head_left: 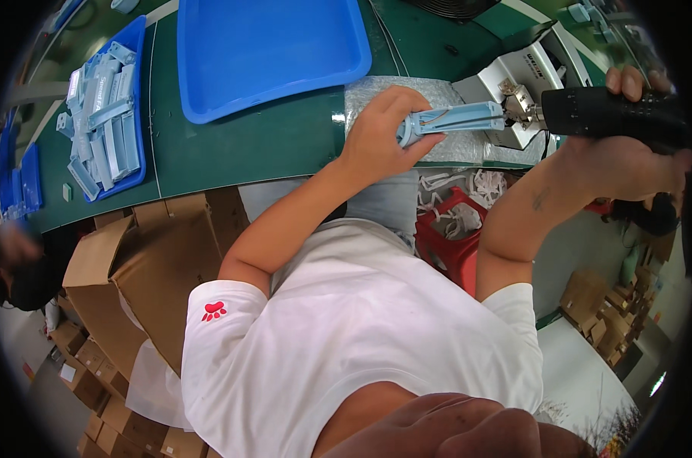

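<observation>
A light blue, trough-shaped plastic housing [468, 117] with a rounded end lies across the front of the bench, my left hand [388, 128] closed round that rounded end. Thin wires run along its open channel. My right hand [624, 159] grips a black electric screwdriver [601, 114], held nearly level and pointing left. Its metal bit meets the metal block on the front of a silver-grey screw feeder [540, 65], close to the housing's right end. Whether the bit touches the block or the housing, I cannot tell.
Bubble wrap [361, 95] covers the bench beneath the housing. A large blue tray [270, 103] stands behind, and a blue bin [140, 91] of light blue housings sits left. Below are an open cardboard box [163, 267] and a red stool [457, 252]. Another person's blurred hand shows far left.
</observation>
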Motion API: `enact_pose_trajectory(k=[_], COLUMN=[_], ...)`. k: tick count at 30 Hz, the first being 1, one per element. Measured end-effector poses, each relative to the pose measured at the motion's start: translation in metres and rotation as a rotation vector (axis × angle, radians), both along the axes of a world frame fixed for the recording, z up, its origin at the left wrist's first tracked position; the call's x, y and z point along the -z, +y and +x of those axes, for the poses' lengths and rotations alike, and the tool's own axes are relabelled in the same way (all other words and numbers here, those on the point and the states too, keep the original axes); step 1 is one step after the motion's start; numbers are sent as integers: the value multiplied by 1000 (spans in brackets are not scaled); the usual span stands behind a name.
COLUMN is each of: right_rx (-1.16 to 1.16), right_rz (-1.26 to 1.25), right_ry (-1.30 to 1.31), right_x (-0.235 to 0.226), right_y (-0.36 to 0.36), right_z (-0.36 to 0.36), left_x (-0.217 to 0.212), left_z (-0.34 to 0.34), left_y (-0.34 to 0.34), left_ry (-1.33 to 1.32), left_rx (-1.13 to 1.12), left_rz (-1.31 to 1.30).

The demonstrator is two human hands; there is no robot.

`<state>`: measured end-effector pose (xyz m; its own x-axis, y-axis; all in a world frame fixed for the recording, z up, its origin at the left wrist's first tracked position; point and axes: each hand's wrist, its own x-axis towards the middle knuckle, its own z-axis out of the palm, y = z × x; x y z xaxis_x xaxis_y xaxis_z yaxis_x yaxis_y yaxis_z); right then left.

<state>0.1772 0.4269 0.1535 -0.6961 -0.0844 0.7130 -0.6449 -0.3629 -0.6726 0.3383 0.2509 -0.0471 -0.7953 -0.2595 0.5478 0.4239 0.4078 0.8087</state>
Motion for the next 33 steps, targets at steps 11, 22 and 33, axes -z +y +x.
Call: enact_pose_trajectory(k=[11,22,33], right_rx=[289,63,-38], right_rz=[10,14,-34], right_ry=[15,-27,-2], right_x=[12,12,21], right_y=[-55,-11,1], right_z=[44,8,13], left_x=[0,-2,2], left_z=[-1,-1,1], left_y=[0,-2,1], left_ry=[-5,-7,4], left_rx=[-10,-9,-13], left_rz=[-42,-39,-46])
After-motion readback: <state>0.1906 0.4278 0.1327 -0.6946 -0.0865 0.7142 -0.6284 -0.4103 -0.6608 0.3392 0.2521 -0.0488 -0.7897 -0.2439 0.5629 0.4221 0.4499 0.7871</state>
